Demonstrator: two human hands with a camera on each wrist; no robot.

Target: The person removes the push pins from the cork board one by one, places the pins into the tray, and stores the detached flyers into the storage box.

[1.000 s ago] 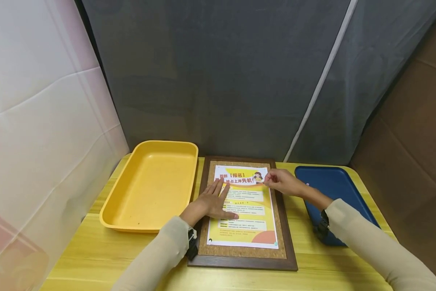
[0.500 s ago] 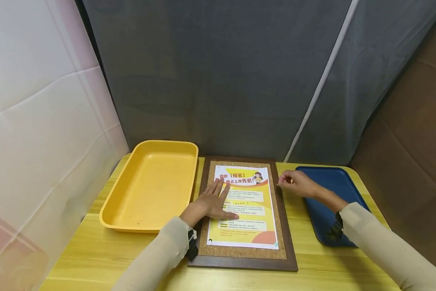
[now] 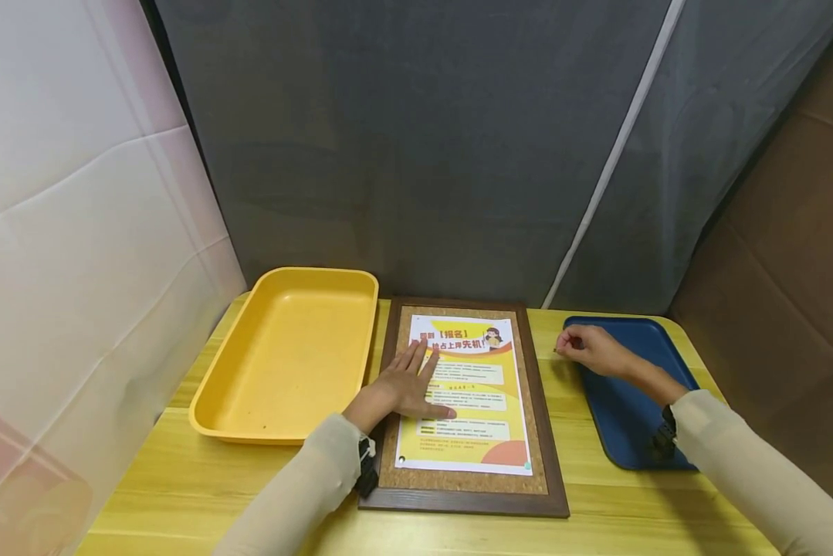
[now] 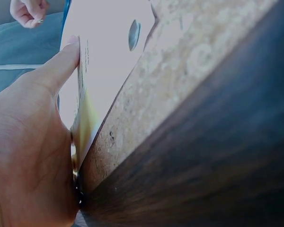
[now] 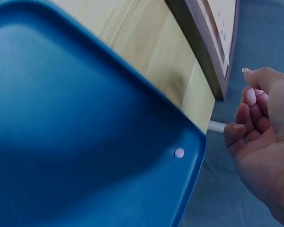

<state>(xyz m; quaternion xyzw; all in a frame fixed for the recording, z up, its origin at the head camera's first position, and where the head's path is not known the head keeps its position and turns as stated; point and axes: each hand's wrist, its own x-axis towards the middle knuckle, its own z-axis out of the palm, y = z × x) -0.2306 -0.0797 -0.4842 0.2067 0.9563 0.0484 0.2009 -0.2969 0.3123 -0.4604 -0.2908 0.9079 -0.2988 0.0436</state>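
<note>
My left hand (image 3: 405, 390) lies with fingers spread on a yellow-and-white printed poster (image 3: 468, 455), pressing it against a cork board (image 3: 472, 483) in a dark brown frame. A dark tack (image 3: 401, 460) sits at the poster's lower left corner, a teal tack (image 3: 527, 466) at its lower right. My right hand (image 3: 590, 349) is raised over the left edge of the blue tray (image 3: 638, 432); its thumb and forefinger pinch a tiny thumbtack, mostly hidden by the fingertips. In the right wrist view a pink tack (image 5: 179, 152) rests in a corner of the tray.
A deep yellow tray (image 3: 291, 363) stands left of the board. All of it is on a yellow wood-grain table (image 3: 180, 494). A grey cloth (image 3: 388, 154) hangs behind, with a white panel (image 3: 76, 193) at left and a brown one (image 3: 791, 255) at right.
My right hand has moved right, from the poster's upper right edge across the board's frame to the blue tray's edge. My left hand stays in place on the poster.
</note>
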